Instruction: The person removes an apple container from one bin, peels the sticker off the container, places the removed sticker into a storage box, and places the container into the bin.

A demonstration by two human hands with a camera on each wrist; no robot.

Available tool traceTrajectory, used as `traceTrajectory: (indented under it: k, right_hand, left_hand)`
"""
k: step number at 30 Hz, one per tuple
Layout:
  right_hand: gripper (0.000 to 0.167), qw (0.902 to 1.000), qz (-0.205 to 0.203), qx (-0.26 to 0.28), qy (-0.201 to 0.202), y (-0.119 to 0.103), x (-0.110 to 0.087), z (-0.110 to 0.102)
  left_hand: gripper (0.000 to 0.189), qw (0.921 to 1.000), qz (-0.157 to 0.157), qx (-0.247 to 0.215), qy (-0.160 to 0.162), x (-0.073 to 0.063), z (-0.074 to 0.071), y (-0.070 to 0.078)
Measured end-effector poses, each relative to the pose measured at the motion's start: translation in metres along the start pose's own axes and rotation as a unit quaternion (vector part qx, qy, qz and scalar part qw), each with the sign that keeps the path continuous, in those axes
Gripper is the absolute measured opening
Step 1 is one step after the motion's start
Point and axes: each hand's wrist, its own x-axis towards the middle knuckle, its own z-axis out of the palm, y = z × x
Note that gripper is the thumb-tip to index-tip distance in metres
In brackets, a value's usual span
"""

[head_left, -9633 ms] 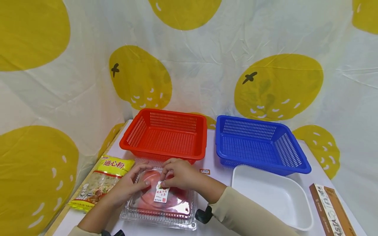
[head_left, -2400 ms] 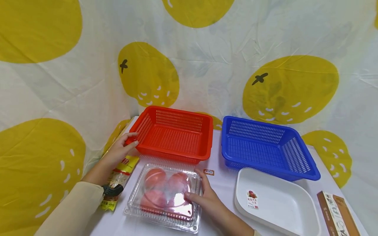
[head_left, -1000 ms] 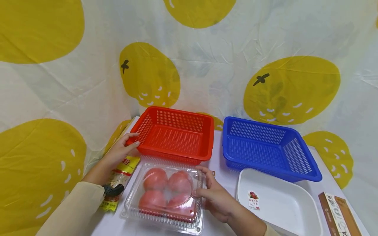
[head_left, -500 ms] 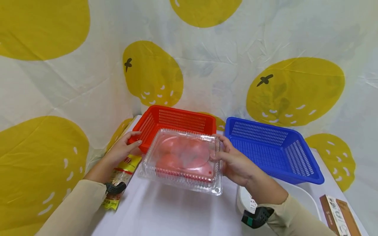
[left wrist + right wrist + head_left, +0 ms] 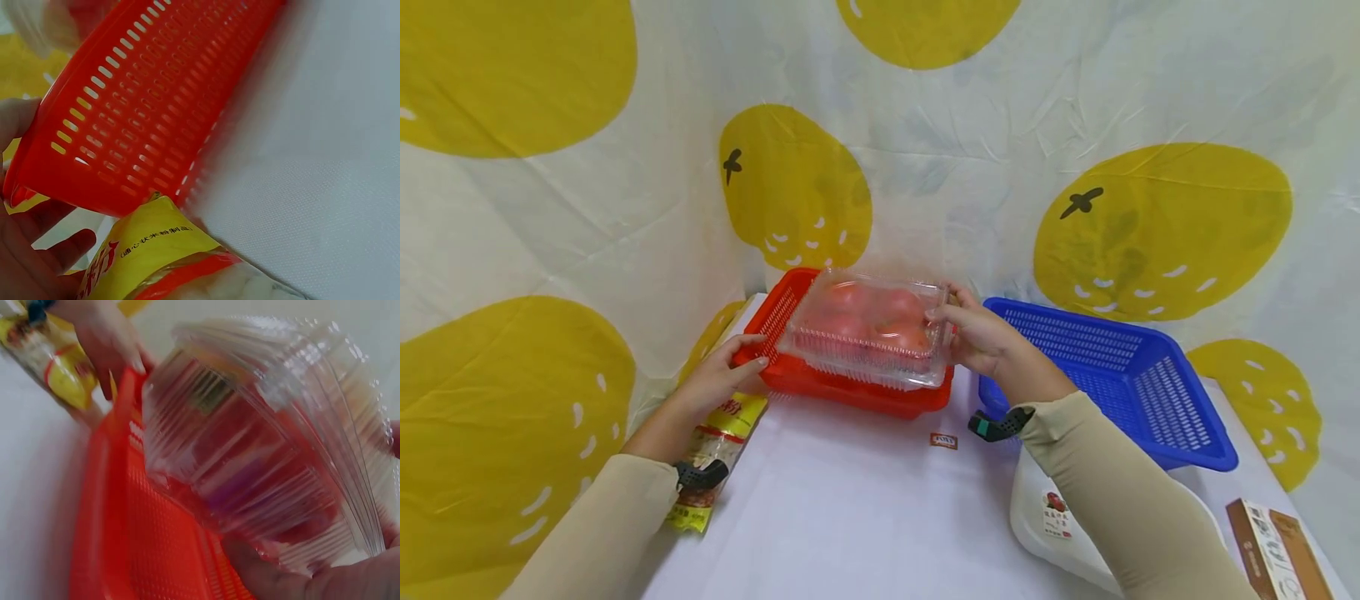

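Note:
My right hand [image 5: 981, 337] grips the right edge of a clear plastic clamshell box [image 5: 868, 329], thumb on top. Several round red fruits show through its lid. The box is over the red basket [image 5: 865, 400], and in the right wrist view it tilts above the basket's inside. At the basket's left front corner, my left hand [image 5: 718, 379] holds the rim. The left wrist view has its thumb [image 5: 17, 119] at the rim and the other fingers below on the outer side. A yellow-ended bag of pasta [image 5: 718, 458] lies under the left forearm.
A blue basket [image 5: 1097, 358] stands to the right of the red one. In front of it, a white tub [image 5: 1037, 521] bears a fruit sticker [image 5: 1056, 512], partly behind my right sleeve. A brown box [image 5: 1281, 550] lies far right. A small label [image 5: 943, 441] is on the table.
The sticker has gone from the clamshell's lid to the white tub. My right hand has lifted the clamshell off the table and forward over the red basket. The left hand stays at the rim.

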Motion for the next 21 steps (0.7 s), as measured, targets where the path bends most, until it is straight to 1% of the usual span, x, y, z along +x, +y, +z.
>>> traceTrajectory:
  k: [2, 6, 12, 14, 17, 19, 21]
  right_hand:
    - [0.066, 1.0000, 0.003, 0.004, 0.001, 0.002, 0.014, -0.001]
    - [0.060, 0.9999, 0.013, 0.009, 0.005, 0.009, 0.039, -0.001]
    - [0.054, 0.9992, 0.028, 0.006, 0.030, 0.022, 0.070, -0.002]
    - [0.057, 0.9988, 0.033, 0.005, 0.036, 0.026, 0.079, -0.003]
    - [0.070, 0.9985, 0.040, 0.000, 0.038, 0.033, 0.090, -0.005]
    - [0.076, 0.9980, 0.050, -0.004, 0.037, 0.036, 0.095, -0.004]
    - [0.078, 0.9976, 0.058, -0.009, 0.038, 0.039, 0.100, -0.004]
  left_hand:
    - [0.063, 1.0000, -0.004, -0.005, 0.000, 0.001, 0.000, -0.001]
    - [0.065, 1.0000, -0.003, -0.007, 0.004, 0.001, 0.001, -0.001]
    - [0.065, 1.0000, 0.004, -0.002, 0.007, 0.001, 0.000, -0.001]
    - [0.065, 0.9999, 0.008, -0.001, 0.006, 0.002, 0.000, -0.001]
    - [0.064, 0.9999, 0.016, -0.003, 0.002, 0.003, 0.001, -0.001]
    - [0.064, 0.9999, 0.011, 0.001, 0.002, 0.003, 0.001, -0.001]
    - [0.064, 1.0000, 0.009, 0.004, 0.001, 0.003, 0.000, -0.001]
